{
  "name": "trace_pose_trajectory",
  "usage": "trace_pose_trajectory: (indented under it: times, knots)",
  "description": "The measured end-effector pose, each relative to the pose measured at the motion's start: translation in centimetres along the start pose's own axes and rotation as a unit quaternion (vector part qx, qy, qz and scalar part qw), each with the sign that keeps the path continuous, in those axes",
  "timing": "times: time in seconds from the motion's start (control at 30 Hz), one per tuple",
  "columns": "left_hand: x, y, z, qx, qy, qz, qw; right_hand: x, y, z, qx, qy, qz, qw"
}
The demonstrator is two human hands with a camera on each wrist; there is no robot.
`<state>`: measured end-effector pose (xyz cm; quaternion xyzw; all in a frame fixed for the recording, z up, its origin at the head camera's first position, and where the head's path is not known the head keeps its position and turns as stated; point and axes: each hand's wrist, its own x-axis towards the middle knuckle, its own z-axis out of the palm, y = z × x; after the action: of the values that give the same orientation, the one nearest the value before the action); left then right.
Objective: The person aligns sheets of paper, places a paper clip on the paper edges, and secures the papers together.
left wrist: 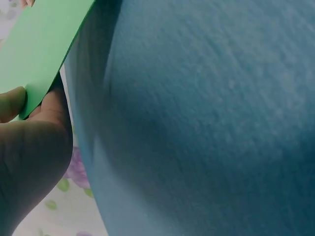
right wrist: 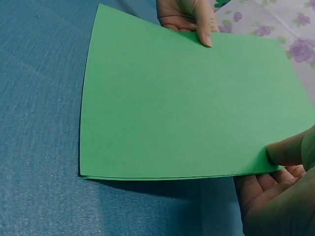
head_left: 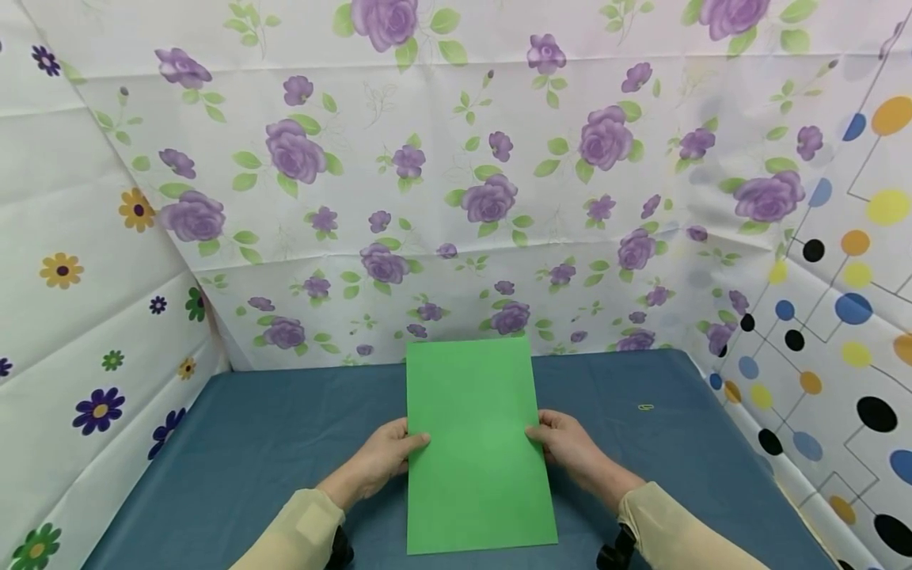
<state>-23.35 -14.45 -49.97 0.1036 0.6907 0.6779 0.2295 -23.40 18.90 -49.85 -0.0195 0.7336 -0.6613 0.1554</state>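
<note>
Flowery white cloth (head_left: pixel 435 194) hung behind the blue bench (head_left: pixel 306 419). Green paper (head_left: pixel 473 475) was held up over the middle of the bench, between two hands. The left hand (head_left: pixel 381 457) pinched one long side, and the right hand (head_left: pixel 575 451) pinched the other. On both, the thumb lay on top and other fingers went underneath. Only the thin paper was between them, so the fingers were almost all the way closed. The right wrist view showed two thin edges along one side, but I could not tell if it was one folded sheet or two.

To hold it well, a soft pinch seemed best, since a hard one could dent the sides. Both hands needed to be level and not push in, or the paper might bend. Any layers needed their edges lined up. A small yellow clip (head_left: pixel 645 407) lay on the bench, well apart on the right.
</note>
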Motion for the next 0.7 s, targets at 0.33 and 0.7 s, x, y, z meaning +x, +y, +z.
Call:
trace_pose_trajectory:
  times: [0.33, 0.7]
  knots:
    - [0.1, -0.6, -0.4, 0.016, 0.0, 0.011, 0.9998, 0.6, 1.3, 0.3, -0.007, 0.019, 0.002, 0.9998]
    - [0.5, -1.1, -0.5, 0.039, 0.013, 0.01, 0.9991, 0.7, 1.8, 0.3, -0.015, 0.006, -0.004, 0.9999]
